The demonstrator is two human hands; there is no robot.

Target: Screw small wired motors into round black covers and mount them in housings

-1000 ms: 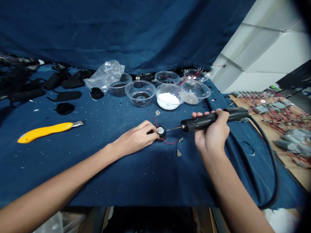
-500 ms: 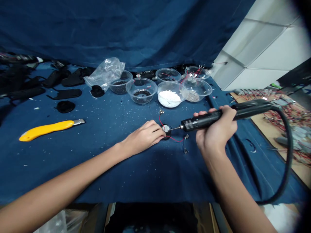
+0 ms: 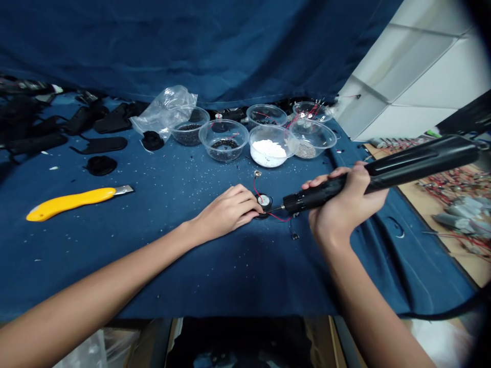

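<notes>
My left hand point(image 3: 228, 210) rests on the blue cloth, its fingertips pressing the edge of a small round black disc with a silver centre point(image 3: 264, 202). Thin red wires run from the disc to small metal terminals point(image 3: 257, 174). My right hand point(image 3: 345, 204) grips a black soldering iron point(image 3: 326, 191) by its handle. The iron's thin metal tip is right at the disc's edge, and whether they touch is hard to see. Its rear end points up towards the right.
Several clear plastic bowls point(image 3: 223, 140) hold dark granules, white granules and wires behind my hands. A yellow utility knife point(image 3: 72, 203) lies at the left, with black moulded pieces point(image 3: 102, 165) and a plastic bag point(image 3: 164, 112) beyond it. A wooden surface with wired parts point(image 3: 452, 204) lies at the right.
The soldering iron has swung, its rear end rising towards the camera and its tip closing on the disc. The disc and my left hand have shifted slightly right.
</notes>
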